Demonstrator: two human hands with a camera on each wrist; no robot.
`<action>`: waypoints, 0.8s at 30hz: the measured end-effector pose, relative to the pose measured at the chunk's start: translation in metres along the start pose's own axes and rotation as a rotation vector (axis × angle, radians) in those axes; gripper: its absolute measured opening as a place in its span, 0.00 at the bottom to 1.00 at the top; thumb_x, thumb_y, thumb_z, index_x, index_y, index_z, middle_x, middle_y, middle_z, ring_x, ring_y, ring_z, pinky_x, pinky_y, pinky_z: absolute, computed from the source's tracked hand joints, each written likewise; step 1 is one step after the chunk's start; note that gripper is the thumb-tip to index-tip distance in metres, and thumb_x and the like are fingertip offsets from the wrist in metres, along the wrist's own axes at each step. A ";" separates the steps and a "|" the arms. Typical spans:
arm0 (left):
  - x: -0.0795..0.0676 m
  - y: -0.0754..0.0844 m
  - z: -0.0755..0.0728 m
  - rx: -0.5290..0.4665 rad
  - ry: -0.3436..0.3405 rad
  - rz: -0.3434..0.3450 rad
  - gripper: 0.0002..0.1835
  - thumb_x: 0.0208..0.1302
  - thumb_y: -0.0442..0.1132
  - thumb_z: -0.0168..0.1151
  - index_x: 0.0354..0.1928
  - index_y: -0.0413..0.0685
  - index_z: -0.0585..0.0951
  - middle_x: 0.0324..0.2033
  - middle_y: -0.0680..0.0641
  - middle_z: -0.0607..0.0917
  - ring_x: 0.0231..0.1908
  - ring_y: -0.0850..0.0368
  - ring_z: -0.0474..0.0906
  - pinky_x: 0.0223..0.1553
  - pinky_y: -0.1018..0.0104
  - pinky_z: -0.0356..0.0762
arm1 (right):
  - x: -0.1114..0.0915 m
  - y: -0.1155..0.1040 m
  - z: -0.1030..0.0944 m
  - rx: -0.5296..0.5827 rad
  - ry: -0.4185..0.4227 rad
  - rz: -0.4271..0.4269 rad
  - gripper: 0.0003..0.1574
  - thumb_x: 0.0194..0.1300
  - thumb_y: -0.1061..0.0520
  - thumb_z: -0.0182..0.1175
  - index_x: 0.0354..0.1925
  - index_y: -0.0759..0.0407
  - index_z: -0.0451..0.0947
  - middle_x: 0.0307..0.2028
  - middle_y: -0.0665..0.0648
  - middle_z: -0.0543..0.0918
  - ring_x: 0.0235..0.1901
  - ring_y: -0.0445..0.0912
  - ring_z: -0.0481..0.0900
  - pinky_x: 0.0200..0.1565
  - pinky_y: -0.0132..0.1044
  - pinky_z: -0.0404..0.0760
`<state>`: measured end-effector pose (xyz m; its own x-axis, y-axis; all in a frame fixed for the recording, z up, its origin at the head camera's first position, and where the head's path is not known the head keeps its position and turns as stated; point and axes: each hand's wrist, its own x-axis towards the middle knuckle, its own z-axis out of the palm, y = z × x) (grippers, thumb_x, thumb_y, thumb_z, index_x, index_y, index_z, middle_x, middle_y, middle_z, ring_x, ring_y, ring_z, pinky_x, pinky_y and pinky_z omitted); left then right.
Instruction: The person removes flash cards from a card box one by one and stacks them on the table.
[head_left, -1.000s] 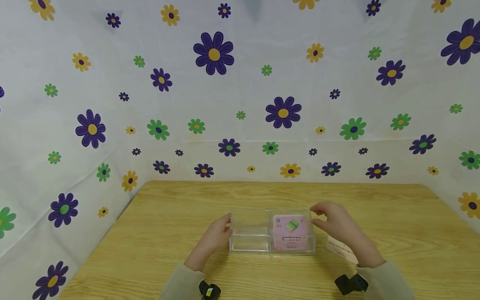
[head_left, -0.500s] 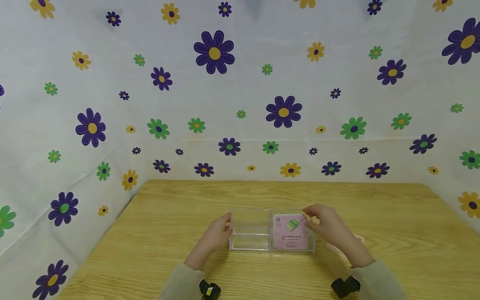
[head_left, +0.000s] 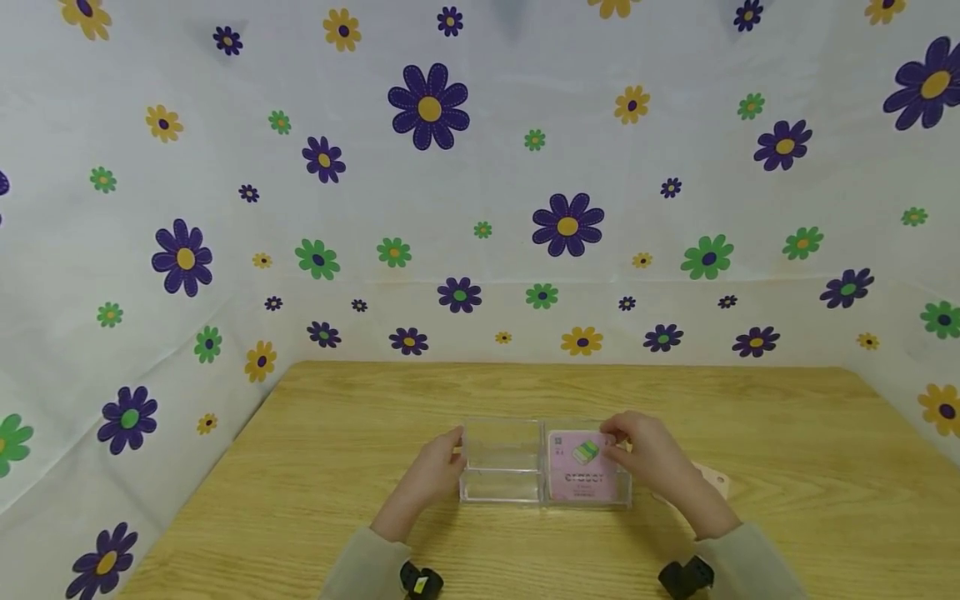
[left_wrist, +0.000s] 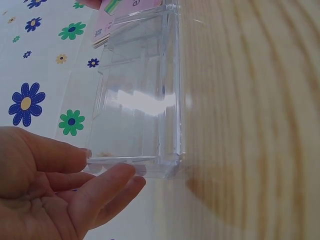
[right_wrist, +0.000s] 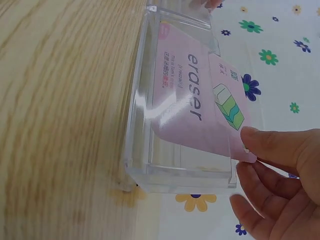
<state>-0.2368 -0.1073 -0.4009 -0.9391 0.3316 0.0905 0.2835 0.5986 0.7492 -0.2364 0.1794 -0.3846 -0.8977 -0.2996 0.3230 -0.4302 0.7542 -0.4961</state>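
Note:
A clear plastic organiser box (head_left: pixel 501 485) with two side-by-side compartments stands on the wooden table. In its right compartment leans a pink flashcard (head_left: pixel 581 467) printed "eraser" with a drawn green-and-white eraser; card edges show behind it in the left wrist view. My right hand (head_left: pixel 648 446) pinches the card's upper right corner between thumb and fingers, as the right wrist view shows closely. At the box's left end, my left hand (head_left: pixel 431 475) holds the end wall, thumb and fingers at its edge (left_wrist: pixel 122 160). The left compartment has no card in it.
Another pale card (head_left: pixel 712 479) lies on the wooden table (head_left: pixel 337 442) to the right, partly hidden under my right forearm. A white cloth (head_left: pixel 495 167) printed with flowers hangs behind and along both sides. Black wrist cameras (head_left: pixel 686 577) sit on both wrists.
My right hand has moved left from the box's right end to the pink flashcard's corner and now pinches it. The left hand and the box have stayed in place.

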 end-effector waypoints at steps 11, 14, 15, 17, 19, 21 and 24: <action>-0.001 -0.001 0.002 0.000 0.008 0.026 0.23 0.59 0.22 0.46 0.56 0.18 0.58 0.49 0.24 0.68 0.45 0.33 0.71 0.43 0.51 0.72 | 0.004 -0.004 0.001 0.024 -0.001 0.016 0.06 0.50 0.67 0.63 0.30 0.62 0.78 0.26 0.50 0.77 0.28 0.41 0.72 0.33 0.35 0.75; -0.001 -0.001 0.002 -0.007 0.001 0.040 0.23 0.60 0.22 0.45 0.57 0.19 0.58 0.50 0.24 0.68 0.45 0.33 0.71 0.43 0.51 0.72 | 0.005 -0.004 0.001 0.023 0.001 0.022 0.05 0.51 0.67 0.63 0.30 0.61 0.78 0.26 0.49 0.77 0.27 0.40 0.72 0.32 0.34 0.75; -0.001 -0.001 0.002 -0.009 0.000 0.043 0.23 0.60 0.22 0.44 0.57 0.19 0.58 0.50 0.24 0.68 0.45 0.33 0.71 0.43 0.51 0.72 | 0.005 -0.004 0.000 0.023 0.003 0.022 0.05 0.51 0.67 0.63 0.30 0.61 0.78 0.26 0.49 0.77 0.26 0.40 0.72 0.32 0.34 0.75; -0.001 -0.001 0.002 -0.003 -0.006 0.039 0.23 0.60 0.22 0.44 0.57 0.18 0.56 0.50 0.24 0.67 0.46 0.32 0.70 0.43 0.50 0.72 | 0.005 -0.004 0.000 0.022 0.004 0.025 0.05 0.51 0.67 0.62 0.29 0.61 0.78 0.25 0.49 0.77 0.26 0.40 0.71 0.31 0.33 0.74; -0.002 -0.002 0.002 0.005 -0.006 0.037 0.23 0.60 0.23 0.45 0.57 0.18 0.56 0.50 0.24 0.67 0.46 0.32 0.70 0.43 0.50 0.71 | 0.005 -0.004 0.001 0.016 0.006 0.028 0.04 0.52 0.67 0.62 0.29 0.61 0.78 0.25 0.49 0.77 0.26 0.39 0.71 0.31 0.33 0.74; -0.002 -0.003 0.002 0.007 -0.005 0.034 0.23 0.61 0.23 0.45 0.57 0.18 0.56 0.50 0.24 0.67 0.46 0.32 0.70 0.44 0.50 0.71 | 0.005 -0.004 0.001 0.012 0.009 0.028 0.02 0.53 0.66 0.62 0.29 0.62 0.78 0.25 0.49 0.77 0.26 0.39 0.71 0.31 0.33 0.74; -0.001 -0.003 0.001 0.019 0.001 0.027 0.23 0.61 0.24 0.45 0.57 0.18 0.56 0.50 0.24 0.67 0.46 0.33 0.70 0.43 0.50 0.72 | 0.006 -0.004 0.001 -0.001 0.022 0.022 0.02 0.54 0.65 0.61 0.29 0.62 0.78 0.25 0.49 0.78 0.26 0.40 0.72 0.31 0.34 0.75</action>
<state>-0.2366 -0.1090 -0.4042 -0.9314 0.3467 0.1114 0.3123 0.6033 0.7338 -0.2398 0.1739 -0.3813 -0.9048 -0.2696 0.3297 -0.4099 0.7614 -0.5023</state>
